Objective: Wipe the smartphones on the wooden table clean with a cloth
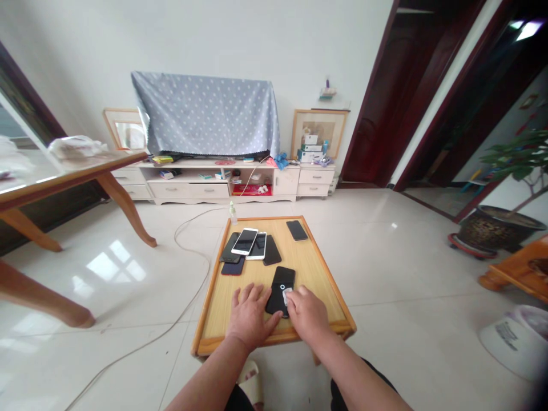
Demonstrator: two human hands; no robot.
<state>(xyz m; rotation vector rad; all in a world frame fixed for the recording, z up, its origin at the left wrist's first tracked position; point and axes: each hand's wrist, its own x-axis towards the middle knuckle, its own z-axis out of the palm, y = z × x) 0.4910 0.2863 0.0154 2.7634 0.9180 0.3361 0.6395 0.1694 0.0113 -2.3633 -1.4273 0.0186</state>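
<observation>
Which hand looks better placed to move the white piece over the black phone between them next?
Probably the right hand: it holds the white piece against the black phone. The left hand lies beside it, thumb at its near edge, seemingly suited to steadying.

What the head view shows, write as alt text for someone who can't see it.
A right hand holds a small white scrap to a black phone on a low wooden table, the left hand against the phone's edge. More phones lie farther back on the table; beyond, a dotted cloth hangs above a white cabinet.
</observation>
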